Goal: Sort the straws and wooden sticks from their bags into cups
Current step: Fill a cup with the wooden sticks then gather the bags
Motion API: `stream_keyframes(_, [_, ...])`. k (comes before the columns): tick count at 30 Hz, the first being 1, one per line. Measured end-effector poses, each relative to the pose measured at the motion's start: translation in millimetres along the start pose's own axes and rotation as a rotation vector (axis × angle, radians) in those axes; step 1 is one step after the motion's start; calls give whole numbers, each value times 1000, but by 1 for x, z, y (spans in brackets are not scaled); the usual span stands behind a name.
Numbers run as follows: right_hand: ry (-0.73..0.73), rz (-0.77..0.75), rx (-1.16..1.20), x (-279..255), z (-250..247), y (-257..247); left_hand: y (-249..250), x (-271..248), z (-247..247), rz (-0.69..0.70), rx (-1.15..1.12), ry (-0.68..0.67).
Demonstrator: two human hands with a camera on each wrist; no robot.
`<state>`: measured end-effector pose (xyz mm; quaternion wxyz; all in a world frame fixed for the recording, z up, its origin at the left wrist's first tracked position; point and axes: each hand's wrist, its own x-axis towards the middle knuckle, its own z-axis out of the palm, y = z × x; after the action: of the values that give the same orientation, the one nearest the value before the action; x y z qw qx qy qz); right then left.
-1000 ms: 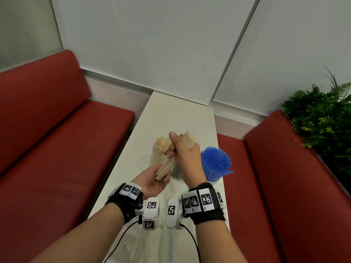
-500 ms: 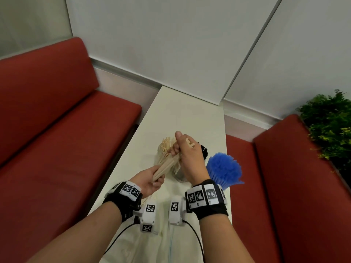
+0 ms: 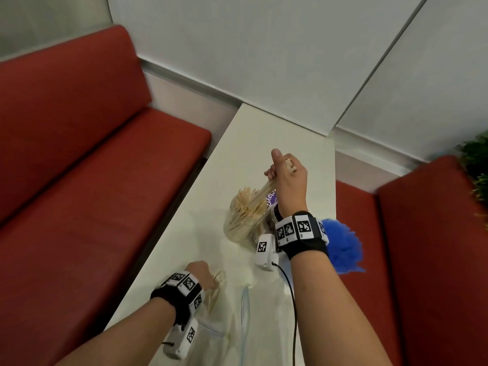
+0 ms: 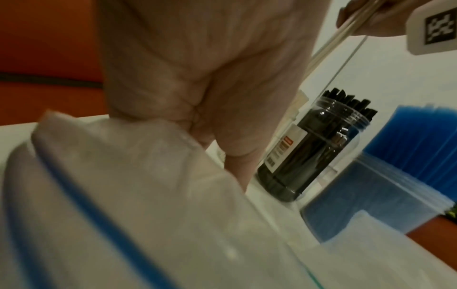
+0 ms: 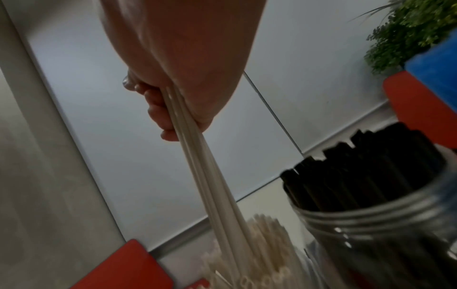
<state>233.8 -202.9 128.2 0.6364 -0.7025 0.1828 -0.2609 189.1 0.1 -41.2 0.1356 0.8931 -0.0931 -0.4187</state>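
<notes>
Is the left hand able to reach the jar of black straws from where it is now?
Probably yes. The left hand is low at the plastic bag, and the jar of black straws stands just beyond it on the table, nothing between them. Whether its fingers are free is unclear.

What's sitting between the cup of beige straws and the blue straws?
A clear jar of black straws stands between the beige straws and the blue straws. It shows best in the right wrist view; the head view hides it behind the right wrist.
</notes>
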Motion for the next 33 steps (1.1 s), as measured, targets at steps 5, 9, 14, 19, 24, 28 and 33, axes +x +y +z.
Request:
stream_keyframes(5, [-27,75,-75,-1,2,40,2,9,18,-38,114,69])
stream_keyframes(9, [-82,161,-94,-9,10,68,0,13,38,3,295,191])
stream_keyframes(14, [-140,207,-186,-19,18,83,-8,12,48,-62,300,260])
stream_keyframes(19, [-29,6,-289,-12,24,71,-16,16,46,45,329,226])
stream_keyframes(24, [-52,-25,-392,-26,27,86,-17,15,36,79,310,184])
stream_keyframes(28, [-89,13,-460,-37,21,105,-20,14,33,97,315,197])
stream_keyframes(33, [-45,-129,-472,-29,21,84,-18,11,20,106,247,191])
